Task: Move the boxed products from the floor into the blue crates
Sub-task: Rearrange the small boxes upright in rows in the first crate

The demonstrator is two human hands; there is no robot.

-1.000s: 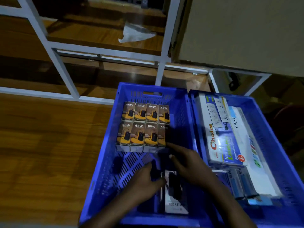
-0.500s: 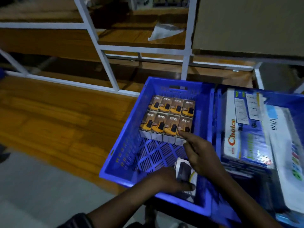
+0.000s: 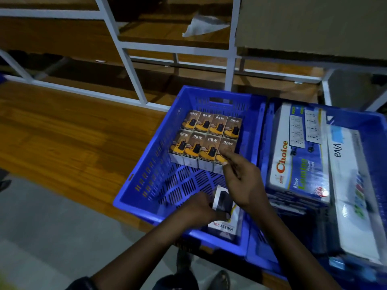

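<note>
Blue crate, left [image 3: 146, 178]: sits at the centre of the frame on a wooden platform [image 3: 62, 132]; its slotted floor is bare in the middle.
65W charger boxes [image 3: 206, 140]: eight of them, brown and yellow, packed in two rows of four against the crate's far wall, touching one another.
My right hand [image 3: 244, 181]: reaches in from the lower right; the forefinger is stretched out with its tip on the near right box of that block, the other fingers loosely curled, gripping nothing.
My left hand [image 3: 199, 208]: comes in from the lower centre, fingers curled round a small white box with a dark picture [image 3: 223, 200], held at the crate's near right corner.
White box marked HALLEY 20 [image 3: 225, 228]: lies just under the held box, at the crate's near wall.
Blue crate, right [image 3: 374, 130]: stands touching the left one, at the right of the frame.
Choice power-socket box [image 3: 297, 151]: lies flat on top in the right crate.
Viva box [image 3: 351, 191]: white, lying just beside the Choice box on its right.
White metal racking [image 3: 129, 65]: crosses the upper half of the frame, behind both crates.
Crumpled white paper [image 3: 201, 26]: lies on a wooden shelf at the top centre.
</note>
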